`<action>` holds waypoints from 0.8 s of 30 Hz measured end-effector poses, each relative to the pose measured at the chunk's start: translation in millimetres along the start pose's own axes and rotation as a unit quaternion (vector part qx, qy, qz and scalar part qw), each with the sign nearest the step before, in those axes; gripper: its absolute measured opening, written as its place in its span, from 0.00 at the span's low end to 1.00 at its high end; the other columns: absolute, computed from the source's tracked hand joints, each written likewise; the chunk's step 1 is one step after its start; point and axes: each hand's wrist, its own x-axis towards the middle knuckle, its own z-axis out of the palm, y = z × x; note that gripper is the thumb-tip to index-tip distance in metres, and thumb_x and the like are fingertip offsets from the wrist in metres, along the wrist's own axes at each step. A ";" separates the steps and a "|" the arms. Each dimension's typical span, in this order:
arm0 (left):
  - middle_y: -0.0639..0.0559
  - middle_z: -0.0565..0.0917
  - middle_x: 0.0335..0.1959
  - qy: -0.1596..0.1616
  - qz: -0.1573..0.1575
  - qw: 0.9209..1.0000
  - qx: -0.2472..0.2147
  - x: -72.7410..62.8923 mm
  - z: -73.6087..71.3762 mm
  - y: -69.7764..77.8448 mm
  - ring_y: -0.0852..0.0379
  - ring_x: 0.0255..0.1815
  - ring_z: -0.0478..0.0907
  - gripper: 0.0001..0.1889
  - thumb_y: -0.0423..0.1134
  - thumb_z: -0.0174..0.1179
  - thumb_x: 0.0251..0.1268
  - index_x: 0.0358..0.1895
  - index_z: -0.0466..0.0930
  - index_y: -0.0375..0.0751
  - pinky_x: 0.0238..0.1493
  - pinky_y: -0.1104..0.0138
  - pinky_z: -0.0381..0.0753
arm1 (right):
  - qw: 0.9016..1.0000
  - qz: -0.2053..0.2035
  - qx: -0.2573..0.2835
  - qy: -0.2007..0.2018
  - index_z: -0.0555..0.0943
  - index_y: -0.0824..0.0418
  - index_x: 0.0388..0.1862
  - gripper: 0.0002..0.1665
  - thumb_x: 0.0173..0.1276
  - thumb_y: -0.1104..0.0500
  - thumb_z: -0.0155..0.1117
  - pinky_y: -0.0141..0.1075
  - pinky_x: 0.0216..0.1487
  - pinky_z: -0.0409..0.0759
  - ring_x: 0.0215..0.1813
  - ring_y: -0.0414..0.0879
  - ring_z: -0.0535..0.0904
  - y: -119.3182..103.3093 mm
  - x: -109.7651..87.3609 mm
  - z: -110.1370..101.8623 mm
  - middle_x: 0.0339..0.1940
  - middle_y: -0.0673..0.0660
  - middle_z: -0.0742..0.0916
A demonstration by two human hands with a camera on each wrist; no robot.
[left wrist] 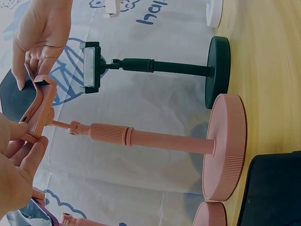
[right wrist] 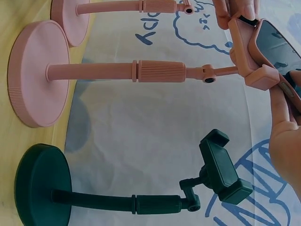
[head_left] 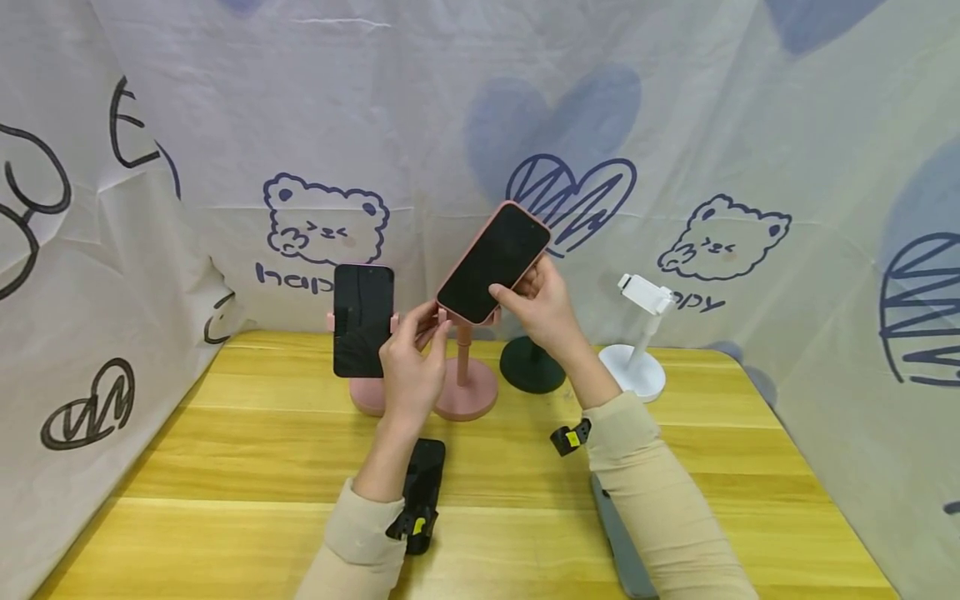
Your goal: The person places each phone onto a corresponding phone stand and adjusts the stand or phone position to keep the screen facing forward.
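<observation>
Seeing a bench [head_left: 247,467] of yellow wood, with grain and thin pale lines going from side to side, and rounding at the far corners. Carrying along the far edge, from left to right, first a pink stand [head_left: 367,398], just beside it a second pink stand [head_left: 465,396], then a dark green stand [head_left: 532,371], standing slightly farther back, and lastly a white stand [head_left: 637,357], each resting on a round, flat base. Carrying also, nearer to the front, a black phone [head_left: 426,475], lying flat and partly hidden. Bearing to the right of this phone a long grey object [head_left: 624,542], being too covered for naming exactly.
</observation>
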 end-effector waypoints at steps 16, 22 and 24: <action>0.35 0.87 0.51 0.016 0.011 1.000 0.013 -0.3 -0.8 1.1 0.45 0.51 0.88 0.17 0.27 0.66 0.69 0.59 0.83 0.27 0.56 0.62 0.86 | 0.999 -0.001 -0.033 -0.022 0.66 0.72 0.73 0.37 0.66 0.77 0.68 0.33 0.49 0.88 0.50 0.43 0.87 -1.1 2.9 -5.3 0.58 0.75 0.84; 0.36 0.88 0.48 0.030 0.023 0.999 0.021 0.3 -0.8 1.0 0.44 0.47 0.89 0.16 0.27 0.68 0.67 0.56 0.85 0.27 0.53 0.60 0.87 | 0.998 0.011 -0.047 -0.029 0.66 0.71 0.73 0.37 0.67 0.76 0.68 0.34 0.49 0.88 0.53 0.52 0.87 -2.4 3.6 -7.4 0.59 0.74 0.84; 0.36 0.88 0.48 0.031 0.029 0.999 0.017 1.0 -0.8 0.5 0.44 0.46 0.89 0.15 0.27 0.69 0.67 0.56 0.85 0.28 0.53 0.59 0.88 | 0.998 0.010 -0.049 -0.031 0.65 0.71 0.73 0.37 0.67 0.76 0.68 0.34 0.49 0.88 0.53 0.53 0.87 -2.5 3.9 -8.3 0.59 0.73 0.84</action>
